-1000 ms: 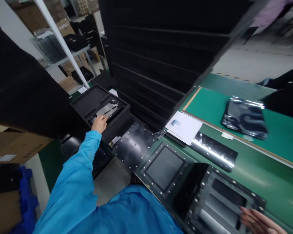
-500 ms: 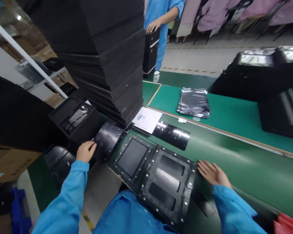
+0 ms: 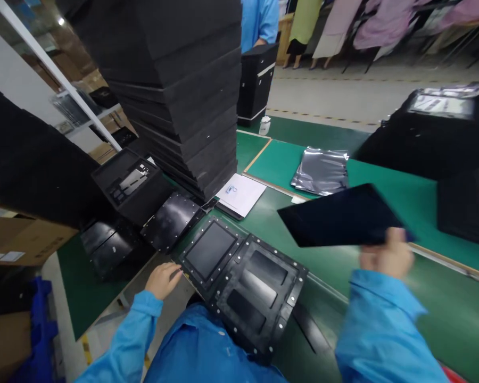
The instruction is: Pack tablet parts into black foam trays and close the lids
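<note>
My right hand, slightly blurred, grips the right end of a thin black panel. The panel is raised and tilted over the green bench. My left hand has its fingers loosely bent and apart, with nothing in them, beside the left edge of a hinged black fixture. That fixture lies opened out at the bench's near edge. Its left half has a dark rectangular plate framed by small round studs; its right half has long recesses. A narrow dark strip lies to its right.
Tall stacks of black foam trays rise ahead. White paper lies by their foot, and silvery bags lie beyond. An open foam box and a studded black plate are at left. A co-worker in blue stands behind a black case.
The glossy black panel beside the paper is gone from there, and my right hand now holds a black panel up. My left hand has moved from the studded plate toward the fixture.
</note>
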`<state>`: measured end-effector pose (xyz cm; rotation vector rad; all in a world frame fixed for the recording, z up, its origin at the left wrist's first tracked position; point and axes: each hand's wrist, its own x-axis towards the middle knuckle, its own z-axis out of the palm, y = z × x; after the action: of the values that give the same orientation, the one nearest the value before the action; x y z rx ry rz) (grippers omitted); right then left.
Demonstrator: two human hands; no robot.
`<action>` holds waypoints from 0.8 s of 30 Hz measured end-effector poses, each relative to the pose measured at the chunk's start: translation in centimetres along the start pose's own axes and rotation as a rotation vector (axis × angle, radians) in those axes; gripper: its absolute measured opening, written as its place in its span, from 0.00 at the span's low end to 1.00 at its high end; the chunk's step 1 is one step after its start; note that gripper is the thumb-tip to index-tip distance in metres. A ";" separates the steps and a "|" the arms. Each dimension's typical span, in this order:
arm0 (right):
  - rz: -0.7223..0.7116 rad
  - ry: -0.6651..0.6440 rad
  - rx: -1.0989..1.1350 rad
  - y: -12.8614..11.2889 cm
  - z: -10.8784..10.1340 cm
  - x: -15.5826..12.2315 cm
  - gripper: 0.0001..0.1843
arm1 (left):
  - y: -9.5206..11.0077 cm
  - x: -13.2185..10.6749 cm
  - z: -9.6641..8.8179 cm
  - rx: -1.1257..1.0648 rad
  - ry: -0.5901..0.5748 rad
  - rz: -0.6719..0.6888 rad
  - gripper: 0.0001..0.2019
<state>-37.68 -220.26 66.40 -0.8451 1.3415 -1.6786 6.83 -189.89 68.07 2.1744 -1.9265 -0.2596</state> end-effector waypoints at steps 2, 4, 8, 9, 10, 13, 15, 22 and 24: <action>-0.255 0.081 0.117 -3.2 -2.5 -0.5 0.14 | 0.1 1.3 0.9 -0.021 -0.034 0.047 0.12; -0.304 0.079 0.127 -5.1 -4.2 -2.9 0.09 | -0.1 2.8 1.8 -0.041 -0.072 0.099 0.12; 0.146 0.092 -0.010 -3.5 -3.6 -11.3 0.07 | -0.9 5.6 3.6 -0.109 -0.162 0.232 0.11; 0.278 0.098 -0.061 -2.3 -2.8 -13.4 0.09 | -1.1 6.2 4.0 -0.131 -0.191 0.274 0.11; 0.386 0.091 -0.107 -0.9 -1.8 -15.3 0.10 | -1.4 6.7 4.4 -0.154 -0.222 0.317 0.11; 0.533 0.024 -0.208 2.7 0.6 -19.1 0.12 | -2.4 7.4 5.2 -0.217 -0.301 0.438 0.12; 0.509 0.008 -0.264 4.1 1.5 -20.1 0.12 | -3.2 7.4 5.4 -0.249 -0.346 0.505 0.12; 0.158 0.037 -0.872 4.7 1.7 -20.1 0.20 | -3.2 6.9 5.7 -0.298 -0.492 0.666 0.18; 0.082 0.041 -1.062 4.8 1.2 -21.1 0.25 | -2.0 6.8 6.2 -0.316 -0.541 0.676 0.25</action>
<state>-26.30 -202.50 61.64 -1.2876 2.2852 -0.8255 7.82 -196.68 61.65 1.2303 -2.5424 -1.0098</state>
